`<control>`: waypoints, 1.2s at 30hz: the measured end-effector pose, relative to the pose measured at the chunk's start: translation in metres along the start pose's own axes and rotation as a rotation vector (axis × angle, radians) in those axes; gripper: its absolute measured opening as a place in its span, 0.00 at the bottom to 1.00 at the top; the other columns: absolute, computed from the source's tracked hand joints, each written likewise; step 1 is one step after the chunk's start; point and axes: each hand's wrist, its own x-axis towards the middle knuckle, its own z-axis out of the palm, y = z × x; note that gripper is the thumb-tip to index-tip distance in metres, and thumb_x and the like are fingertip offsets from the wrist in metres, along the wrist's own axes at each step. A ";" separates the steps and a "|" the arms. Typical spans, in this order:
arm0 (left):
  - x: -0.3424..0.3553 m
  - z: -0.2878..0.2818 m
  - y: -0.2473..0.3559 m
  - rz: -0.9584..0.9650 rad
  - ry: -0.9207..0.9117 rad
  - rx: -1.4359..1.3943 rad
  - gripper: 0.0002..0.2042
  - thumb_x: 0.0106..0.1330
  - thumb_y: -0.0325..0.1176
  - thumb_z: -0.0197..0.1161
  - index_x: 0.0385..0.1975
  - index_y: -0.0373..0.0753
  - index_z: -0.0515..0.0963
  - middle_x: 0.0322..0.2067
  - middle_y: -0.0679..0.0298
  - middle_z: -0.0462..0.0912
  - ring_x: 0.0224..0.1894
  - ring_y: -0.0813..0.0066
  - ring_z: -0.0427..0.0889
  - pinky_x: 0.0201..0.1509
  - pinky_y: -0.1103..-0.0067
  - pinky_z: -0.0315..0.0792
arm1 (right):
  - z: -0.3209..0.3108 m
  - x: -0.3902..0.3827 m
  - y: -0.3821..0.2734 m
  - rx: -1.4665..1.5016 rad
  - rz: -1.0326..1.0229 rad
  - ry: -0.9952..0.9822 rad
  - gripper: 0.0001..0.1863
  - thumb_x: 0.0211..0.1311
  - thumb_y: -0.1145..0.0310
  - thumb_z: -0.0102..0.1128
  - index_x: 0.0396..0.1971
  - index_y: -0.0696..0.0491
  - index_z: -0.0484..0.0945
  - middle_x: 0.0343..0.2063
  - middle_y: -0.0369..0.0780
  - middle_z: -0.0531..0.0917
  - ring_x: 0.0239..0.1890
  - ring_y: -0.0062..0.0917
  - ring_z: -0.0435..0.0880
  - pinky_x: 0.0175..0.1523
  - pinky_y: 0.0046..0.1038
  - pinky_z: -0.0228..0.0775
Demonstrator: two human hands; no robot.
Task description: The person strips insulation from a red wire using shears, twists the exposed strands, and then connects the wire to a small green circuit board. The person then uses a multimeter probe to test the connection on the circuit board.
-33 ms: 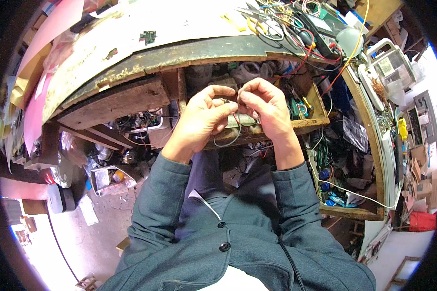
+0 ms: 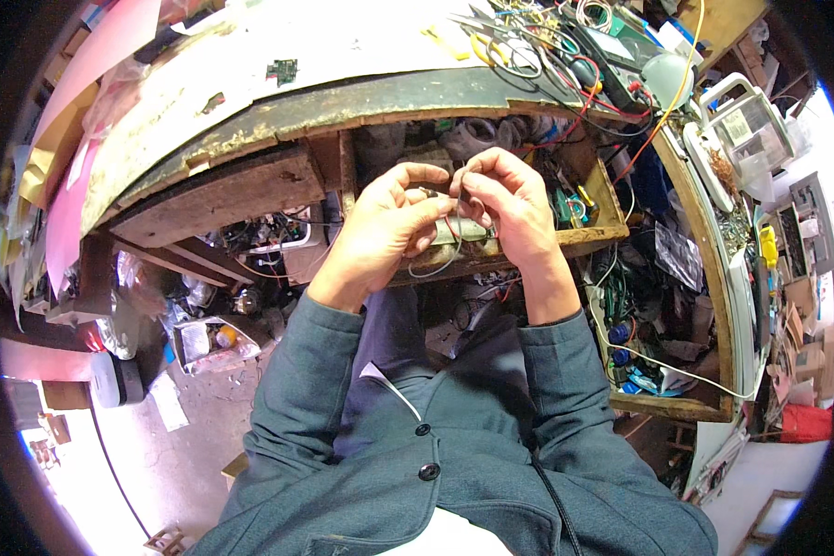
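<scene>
Over the open wooden drawer (image 2: pixel 584 243), both hands are raised close together. My left hand (image 2: pixel 380 232) pinches a thin grey cable (image 2: pixel 431 276) between thumb and forefinger, and a short red wire (image 2: pixel 451 226) shows by the fingertips. The cable hangs in a loop below the fingers. My right hand (image 2: pixel 517 206) has thumb and forefinger pinched on the cable's upper part, just right of the left fingertips. The cable's very end is too small to make out.
A workbench (image 2: pixel 343 104) with a worn edge runs along the far side, a small circuit board (image 2: pixel 283 71) on it. Pliers (image 2: pixel 487 50), tangled leads and a meter (image 2: pixel 612 46) crowd its right end. A second open drawer (image 2: pixel 725 343) of parts stands at right.
My right fingers have shifted very slightly at the cable, and a grey length of it now shows upright between the fingertips. My left hand stays in place.
</scene>
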 end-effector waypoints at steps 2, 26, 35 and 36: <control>0.000 -0.002 -0.002 0.001 -0.014 -0.073 0.17 0.67 0.28 0.63 0.53 0.34 0.69 0.34 0.60 0.84 0.19 0.84 0.73 0.20 0.88 0.64 | 0.000 0.001 0.000 0.054 0.017 0.029 0.05 0.66 0.72 0.59 0.37 0.58 0.78 0.30 0.40 0.85 0.25 0.14 0.78 0.27 0.16 0.66; 0.011 0.003 -0.002 0.083 0.152 0.045 0.14 0.69 0.29 0.60 0.50 0.30 0.76 0.34 0.60 0.84 0.24 0.79 0.80 0.26 0.86 0.74 | 0.000 0.003 -0.002 0.015 -0.014 0.117 0.23 0.61 0.76 0.63 0.55 0.64 0.68 0.29 0.42 0.87 0.23 0.14 0.79 0.29 0.16 0.70; 0.012 -0.007 -0.002 0.069 0.133 0.011 0.10 0.70 0.31 0.60 0.43 0.31 0.81 0.26 0.65 0.82 0.20 0.84 0.75 0.24 0.88 0.68 | 0.003 0.001 -0.003 -0.012 -0.018 0.111 0.24 0.61 0.76 0.63 0.56 0.63 0.68 0.29 0.43 0.87 0.22 0.14 0.78 0.29 0.16 0.70; 0.013 -0.009 -0.003 0.066 0.123 0.000 0.10 0.70 0.31 0.60 0.43 0.32 0.81 0.25 0.66 0.82 0.20 0.84 0.74 0.24 0.89 0.67 | 0.003 0.001 -0.003 -0.017 -0.018 0.116 0.24 0.61 0.77 0.63 0.56 0.63 0.68 0.29 0.43 0.87 0.22 0.14 0.78 0.29 0.16 0.70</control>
